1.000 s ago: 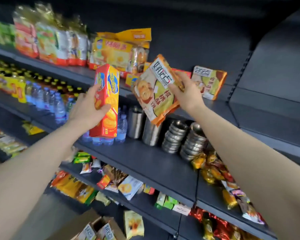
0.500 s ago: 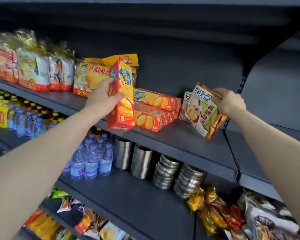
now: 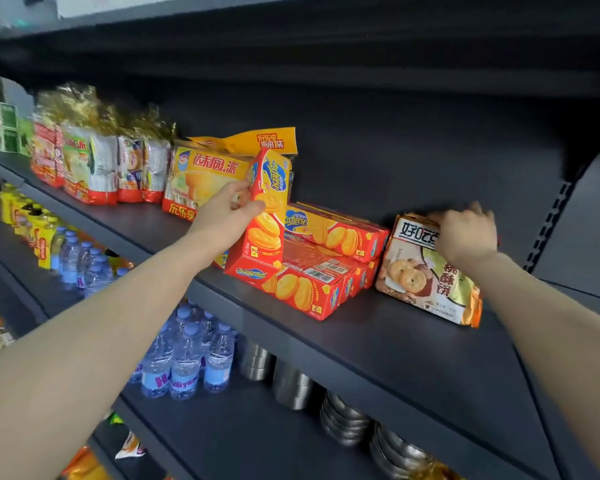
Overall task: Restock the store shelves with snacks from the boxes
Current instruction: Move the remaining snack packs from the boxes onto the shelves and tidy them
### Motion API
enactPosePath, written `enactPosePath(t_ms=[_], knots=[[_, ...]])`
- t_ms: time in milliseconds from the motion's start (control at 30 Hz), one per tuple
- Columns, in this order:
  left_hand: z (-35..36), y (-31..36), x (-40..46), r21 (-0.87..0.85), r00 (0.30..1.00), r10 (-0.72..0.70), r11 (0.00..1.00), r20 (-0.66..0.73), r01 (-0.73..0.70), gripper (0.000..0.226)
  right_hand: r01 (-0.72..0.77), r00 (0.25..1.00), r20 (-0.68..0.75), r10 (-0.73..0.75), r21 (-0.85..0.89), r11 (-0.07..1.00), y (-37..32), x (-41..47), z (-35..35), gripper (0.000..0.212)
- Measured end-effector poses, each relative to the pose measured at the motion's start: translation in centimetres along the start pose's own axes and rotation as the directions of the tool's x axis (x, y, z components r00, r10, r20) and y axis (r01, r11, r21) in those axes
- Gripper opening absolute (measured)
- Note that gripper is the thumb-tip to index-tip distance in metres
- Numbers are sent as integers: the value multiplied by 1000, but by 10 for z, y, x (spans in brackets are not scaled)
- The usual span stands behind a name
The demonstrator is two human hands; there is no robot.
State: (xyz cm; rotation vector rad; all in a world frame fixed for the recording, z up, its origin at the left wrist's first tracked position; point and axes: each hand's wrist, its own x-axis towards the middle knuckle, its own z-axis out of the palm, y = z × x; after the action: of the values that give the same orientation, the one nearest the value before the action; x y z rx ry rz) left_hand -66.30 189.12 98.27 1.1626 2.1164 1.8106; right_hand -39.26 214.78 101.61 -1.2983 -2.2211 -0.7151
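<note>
Hands on snacks at the upper shelf (image 3: 378,337).
Left hand (image 3: 222,223) grips an upright cracker box (image 3: 262,230) at the box stack's (image 3: 326,265) left end; right hand (image 3: 465,233) clasps a biscuit bag (image 3: 420,275) standing just right of it.

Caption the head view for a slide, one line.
Left hand stands a red-and-yellow cracker box beside stacked matching boxes; right hand sets a gold biscuit bag on the dark shelf.

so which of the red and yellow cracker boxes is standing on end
The red and yellow cracker box gripped by the left hand stands upright at the left end of the group. The other red cracker boxes lie flat, stacked beside it on the dark shelf.
</note>
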Motion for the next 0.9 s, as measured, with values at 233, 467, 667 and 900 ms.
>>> enactPosePath(t_ms=[233, 467, 667, 900], knots=[[24, 18, 4, -107, 999, 21, 994, 31, -18, 54, 232, 953, -263, -151, 312, 921, -74, -1, -22, 35], [43, 36, -4, -100, 980, 119, 990, 161, -103, 53, -67, 941, 179, -288, 931, 360, -116, -10, -46, 47], [40, 33, -7, 120, 928, 276, 942, 249, -312, 42, -332, 927, 310, -213, 940, -79, -121, -4, -43, 38], [3, -31, -3, 602, 931, 223, 714, 288, -358, 31, -17, 984, 88, -156, 912, 409, -98, 44, -62, 66]])
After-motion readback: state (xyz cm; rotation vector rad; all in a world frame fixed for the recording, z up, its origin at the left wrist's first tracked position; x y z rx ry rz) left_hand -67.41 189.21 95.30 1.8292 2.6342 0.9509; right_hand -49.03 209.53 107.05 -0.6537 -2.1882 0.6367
